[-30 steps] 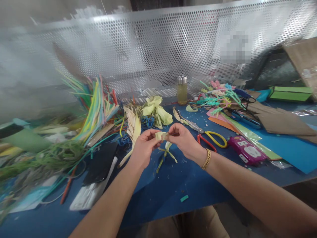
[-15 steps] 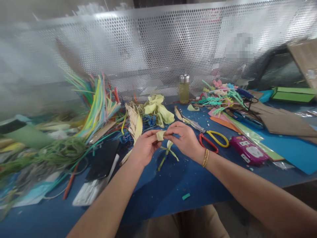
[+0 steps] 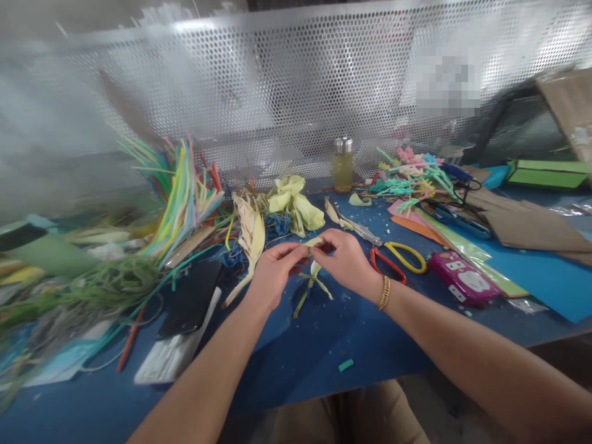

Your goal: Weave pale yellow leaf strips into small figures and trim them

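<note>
Between my two hands is a small piece of pale corn husk (image 3: 313, 242), pinched at both ends. My left hand (image 3: 277, 271) is closed on its left end, thumb on top. My right hand (image 3: 345, 259) pinches the other end, fingers curled in. Just below the hands a small knotted husk figure (image 3: 313, 280) lies on the blue table. Left of them is a long dried husk (image 3: 252, 240), and behind them a bunch of pale green husks (image 3: 298, 203). Scissors (image 3: 388, 253) with red and yellow handles lie open by my right hand.
A black phone (image 3: 189, 299), colourful pipe cleaners (image 3: 180, 197) and green yarn (image 3: 124, 277) crowd the left. A lidded glass bottle (image 3: 343, 165) stands at the back. Rightward are a purple case (image 3: 464, 277), cardboard (image 3: 539, 231) and coloured paper (image 3: 531, 271). Perforated metal (image 3: 314, 92) rises behind.
The husk piece, earlier showing a broad flat face, now appears narrower and folded or turned between my fingers. My right fingertips have closed in nearer my left thumb.
</note>
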Demonstrator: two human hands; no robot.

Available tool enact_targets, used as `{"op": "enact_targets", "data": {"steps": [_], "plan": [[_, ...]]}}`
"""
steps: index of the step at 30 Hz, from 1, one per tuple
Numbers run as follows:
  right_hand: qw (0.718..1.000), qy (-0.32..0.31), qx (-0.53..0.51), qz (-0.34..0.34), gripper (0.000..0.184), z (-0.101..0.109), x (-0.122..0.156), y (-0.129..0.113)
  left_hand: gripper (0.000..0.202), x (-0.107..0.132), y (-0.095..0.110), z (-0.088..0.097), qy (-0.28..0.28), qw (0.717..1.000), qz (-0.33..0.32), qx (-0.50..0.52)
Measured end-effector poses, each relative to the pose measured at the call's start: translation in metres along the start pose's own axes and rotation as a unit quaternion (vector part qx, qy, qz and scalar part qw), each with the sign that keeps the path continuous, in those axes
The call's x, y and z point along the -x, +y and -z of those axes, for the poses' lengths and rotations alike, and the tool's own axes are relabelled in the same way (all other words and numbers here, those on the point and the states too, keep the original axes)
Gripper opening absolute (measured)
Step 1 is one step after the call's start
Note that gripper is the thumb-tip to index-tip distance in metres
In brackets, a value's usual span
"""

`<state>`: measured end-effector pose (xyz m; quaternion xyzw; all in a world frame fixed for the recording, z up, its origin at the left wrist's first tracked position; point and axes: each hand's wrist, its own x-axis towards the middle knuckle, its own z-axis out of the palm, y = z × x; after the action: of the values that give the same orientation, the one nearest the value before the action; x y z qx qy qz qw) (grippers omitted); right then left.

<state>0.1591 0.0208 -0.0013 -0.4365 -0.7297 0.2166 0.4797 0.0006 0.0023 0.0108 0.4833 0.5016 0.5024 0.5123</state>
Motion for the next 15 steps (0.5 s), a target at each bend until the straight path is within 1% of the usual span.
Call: {"op": "enact_targets", "data": {"steps": [3, 5, 7, 9, 12, 15], "plan": [[0.999, -0.010, -0.030, -0.044, 0.013, -0.0012, 0.0005, 0.0013, 0.028, 0.0011, 0.0004, -0.0002, -0.014, 0.998, -0.030, -0.057], [0.996, -0.019, -0.052, -0.066, 0.012, -0.0019, 0.0006, 0.0012, 0.026, 0.0011, 0.0002, -0.0001, -0.014, 0.996, -0.046, -0.080], [0.994, -0.025, -0.073, -0.082, 0.010, -0.0026, 0.0003, 0.0007, 0.023, 0.0002, -0.0007, 0.0003, -0.006, 0.996, -0.045, -0.080], [0.991, -0.028, -0.095, -0.091, 0.008, -0.0031, -0.0002, 0.0004, 0.022, -0.0011, -0.0017, 0.0009, 0.000, 0.998, -0.026, -0.062], [0.989, -0.034, -0.119, -0.077, 0.008, -0.0027, -0.0006, 0.0009, 0.026, -0.0031, -0.0026, 0.0017, 0.008, 1.000, 0.017, -0.010], [0.996, -0.036, -0.084, -0.013, 0.004, -0.0006, -0.0003, 0.0012, 0.028, -0.0041, -0.0023, 0.0021, 0.015, 0.998, 0.044, 0.040]]}}
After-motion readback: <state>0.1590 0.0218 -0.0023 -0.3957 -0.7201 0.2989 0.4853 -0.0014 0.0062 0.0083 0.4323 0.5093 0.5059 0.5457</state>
